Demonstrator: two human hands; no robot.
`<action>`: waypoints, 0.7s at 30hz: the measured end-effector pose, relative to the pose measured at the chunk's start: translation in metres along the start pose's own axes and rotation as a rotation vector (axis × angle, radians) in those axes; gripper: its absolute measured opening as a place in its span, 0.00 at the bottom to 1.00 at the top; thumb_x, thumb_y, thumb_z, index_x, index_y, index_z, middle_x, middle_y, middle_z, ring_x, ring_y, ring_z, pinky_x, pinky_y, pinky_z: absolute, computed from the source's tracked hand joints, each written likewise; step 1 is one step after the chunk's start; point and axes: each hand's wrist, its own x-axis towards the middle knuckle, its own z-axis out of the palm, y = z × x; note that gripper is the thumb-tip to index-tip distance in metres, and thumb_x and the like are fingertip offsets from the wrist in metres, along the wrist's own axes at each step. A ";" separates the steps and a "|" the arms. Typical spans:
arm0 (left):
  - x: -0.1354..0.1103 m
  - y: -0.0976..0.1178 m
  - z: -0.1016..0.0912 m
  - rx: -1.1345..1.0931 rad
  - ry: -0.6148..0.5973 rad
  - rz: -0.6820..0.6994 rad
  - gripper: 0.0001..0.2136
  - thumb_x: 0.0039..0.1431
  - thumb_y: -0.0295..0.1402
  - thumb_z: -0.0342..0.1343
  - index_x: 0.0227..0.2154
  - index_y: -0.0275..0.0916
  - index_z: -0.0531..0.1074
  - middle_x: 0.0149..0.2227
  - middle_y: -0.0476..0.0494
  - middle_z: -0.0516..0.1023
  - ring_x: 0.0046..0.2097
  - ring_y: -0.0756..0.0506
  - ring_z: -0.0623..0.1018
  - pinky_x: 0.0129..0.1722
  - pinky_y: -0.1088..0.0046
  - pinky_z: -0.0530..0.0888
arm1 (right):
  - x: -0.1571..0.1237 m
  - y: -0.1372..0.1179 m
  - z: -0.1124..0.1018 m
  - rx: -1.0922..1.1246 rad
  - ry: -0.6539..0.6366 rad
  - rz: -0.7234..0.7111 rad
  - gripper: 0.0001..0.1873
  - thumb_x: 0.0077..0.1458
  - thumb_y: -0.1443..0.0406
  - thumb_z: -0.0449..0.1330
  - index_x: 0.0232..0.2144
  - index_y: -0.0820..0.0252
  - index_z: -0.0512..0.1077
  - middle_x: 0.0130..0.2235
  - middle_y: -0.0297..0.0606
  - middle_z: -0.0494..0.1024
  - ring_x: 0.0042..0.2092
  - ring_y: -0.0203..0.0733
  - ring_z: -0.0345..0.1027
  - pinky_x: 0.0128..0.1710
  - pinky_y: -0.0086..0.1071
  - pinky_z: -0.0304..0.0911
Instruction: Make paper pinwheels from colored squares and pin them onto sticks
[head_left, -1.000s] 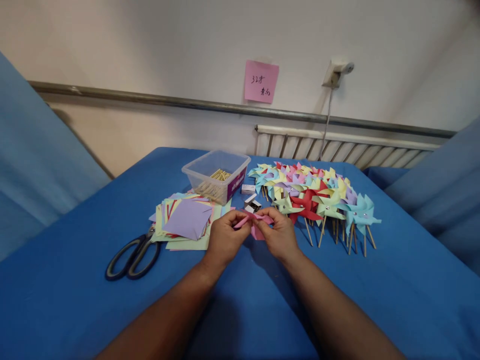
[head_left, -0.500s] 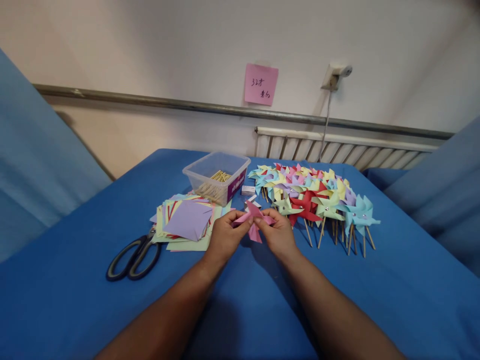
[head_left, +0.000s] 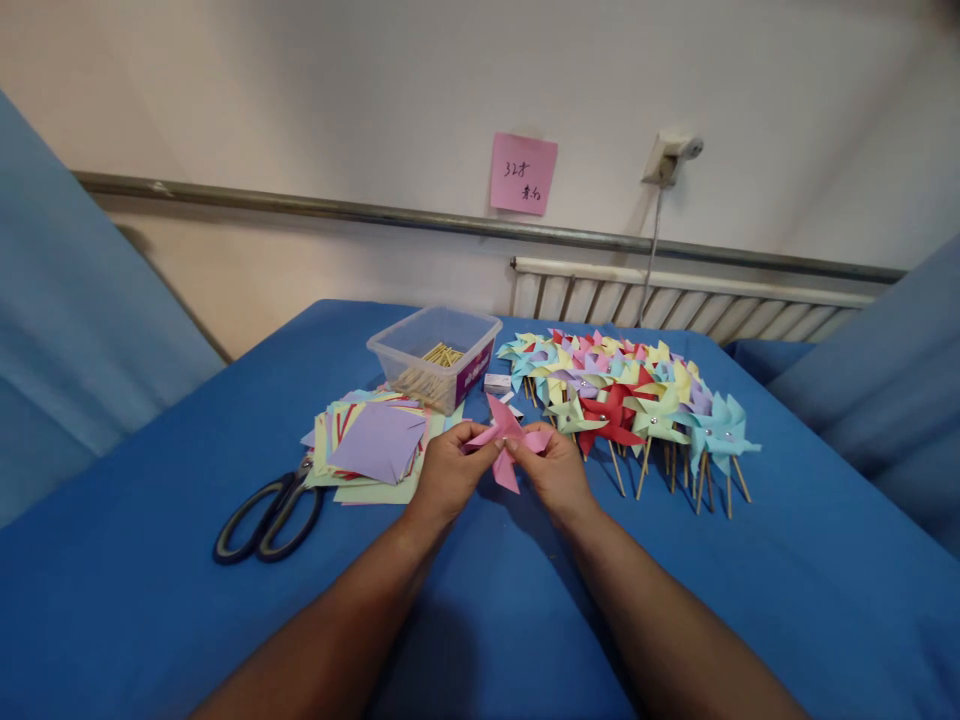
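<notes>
A pink paper pinwheel [head_left: 505,424] is held between my two hands above the blue-covered table [head_left: 517,600]. My left hand [head_left: 450,468] grips its left side, with the thumb at the folded centre. On the other side my right hand [head_left: 556,470] pinches it, thumb also near the centre. No stick shows on this pinwheel; what lies behind it is hidden by paper and fingers. Just beyond the hands are a small white box [head_left: 497,383] and another small white item, partly covered by the pinwheel.
Finished pinwheels on sticks [head_left: 615,410] crowd the right side. A clear plastic tub [head_left: 405,348] holds wooden sticks [head_left: 442,355]. Left of my hands lie stacked coloured paper squares [head_left: 379,440] and dark-handled scissors [head_left: 274,515]. Blue curtains [head_left: 82,300] hang at the sides.
The pink pinwheel has tilted slightly, its upper blade shifting left and its lower blade reaching further down. Both hands stay in nearly the same place, still holding it.
</notes>
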 end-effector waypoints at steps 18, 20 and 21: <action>-0.010 0.008 0.007 -0.030 0.040 0.152 0.10 0.47 0.35 0.60 0.34 0.38 0.75 0.33 0.46 0.78 0.36 0.47 0.76 0.38 0.72 0.70 | -0.001 -0.011 -0.009 -0.460 0.220 -0.509 0.05 0.52 0.65 0.55 0.29 0.59 0.71 0.28 0.35 0.73 0.32 0.39 0.66 0.35 0.32 0.61; -0.010 0.007 0.007 -0.072 0.062 0.118 0.13 0.47 0.34 0.60 0.37 0.37 0.75 0.36 0.44 0.78 0.36 0.47 0.76 0.37 0.72 0.71 | -0.003 -0.014 -0.009 -0.519 0.178 -0.614 0.06 0.53 0.68 0.53 0.30 0.58 0.71 0.30 0.36 0.73 0.34 0.39 0.67 0.37 0.33 0.62; -0.010 0.006 0.006 -0.077 0.121 0.115 0.15 0.46 0.35 0.61 0.39 0.38 0.74 0.37 0.44 0.78 0.36 0.47 0.76 0.36 0.73 0.71 | -0.003 -0.014 -0.010 -0.537 0.181 -0.640 0.07 0.53 0.68 0.53 0.31 0.58 0.71 0.30 0.36 0.73 0.34 0.39 0.67 0.37 0.33 0.62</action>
